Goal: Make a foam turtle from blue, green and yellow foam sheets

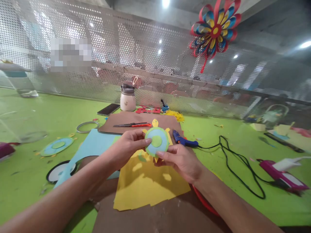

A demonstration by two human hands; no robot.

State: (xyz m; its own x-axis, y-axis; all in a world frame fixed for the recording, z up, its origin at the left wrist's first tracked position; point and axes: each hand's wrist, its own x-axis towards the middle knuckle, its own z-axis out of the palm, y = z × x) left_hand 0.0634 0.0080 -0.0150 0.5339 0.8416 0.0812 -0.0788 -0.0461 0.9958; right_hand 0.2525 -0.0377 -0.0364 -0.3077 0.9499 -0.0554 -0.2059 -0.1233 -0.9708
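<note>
Paper turtle [156,142] between both hands

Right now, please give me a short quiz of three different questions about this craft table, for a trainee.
1. True or false: both hands hold the paper turtle.
2. Which tool lies just right of the turtle? A) blue glue gun B) hammer C) stapler
3. Fill in: the sheet under the hands, the yellow paper, has ____ cut out of it.

Key: 1 true, left hand and right hand pinch its edges. 2 A. 3 holes.
</note>
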